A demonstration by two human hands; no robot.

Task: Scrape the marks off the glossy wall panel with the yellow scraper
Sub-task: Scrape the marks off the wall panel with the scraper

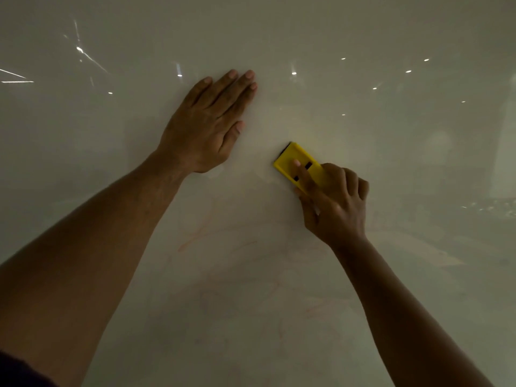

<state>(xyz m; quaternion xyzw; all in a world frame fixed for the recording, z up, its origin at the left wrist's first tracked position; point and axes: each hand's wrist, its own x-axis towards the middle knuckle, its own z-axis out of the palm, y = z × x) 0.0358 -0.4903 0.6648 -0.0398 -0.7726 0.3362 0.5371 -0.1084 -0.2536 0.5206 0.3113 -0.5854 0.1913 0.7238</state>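
Note:
A glossy pale wall panel [363, 32] fills the whole view. My right hand [335, 208] grips the yellow scraper [290, 160], index finger pressed along its top. The scraper's dark blade edge points up and left and lies against the panel. My left hand [206, 127] rests flat on the panel to the scraper's upper left, fingers straight and close together, holding nothing. Faint pinkish marks [195, 238] curl across the panel below both hands, between my forearms.
Small bright light reflections [293, 73] dot the upper part of the panel, with streaks at the upper left. More faint pinkish smears [321, 308] show lower down towards the right forearm.

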